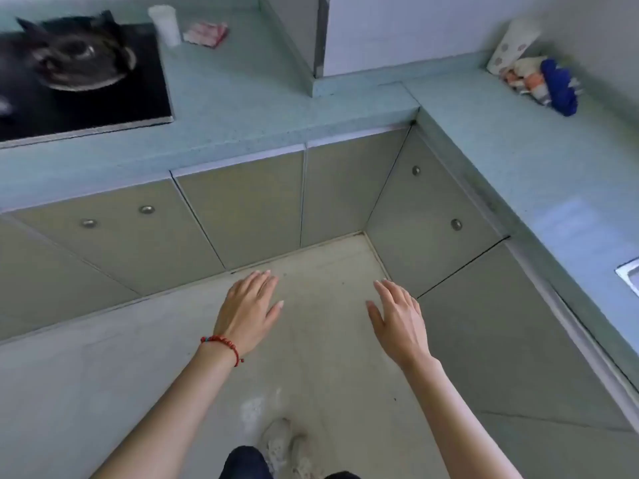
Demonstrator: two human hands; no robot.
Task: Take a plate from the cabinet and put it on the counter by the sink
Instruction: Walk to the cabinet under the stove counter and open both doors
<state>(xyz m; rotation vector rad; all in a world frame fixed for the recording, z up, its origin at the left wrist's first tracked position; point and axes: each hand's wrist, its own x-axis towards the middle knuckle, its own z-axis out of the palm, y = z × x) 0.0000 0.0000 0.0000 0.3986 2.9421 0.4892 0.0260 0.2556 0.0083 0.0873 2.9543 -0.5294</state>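
Note:
My left hand (249, 307), with a red bead bracelet on the wrist, hangs open over the floor with fingers spread. My right hand (397, 318) is beside it, also open and holding nothing. Both are stretched toward the grey lower cabinet doors (238, 205) under the pale blue L-shaped counter (242, 95). All the doors are closed; round metal knobs (147, 209) show on some. A corner of the steel sink (630, 276) shows at the right edge, set in the counter. No plate is in view.
A black hob with a dark wok (76, 60) sits at the far left. A white cup (166, 24) and a pink cloth (207, 34) lie behind it. A paper roll, packets and a blue item (556, 86) crowd the far right corner. My shoe (280, 444) stands on the tiled floor.

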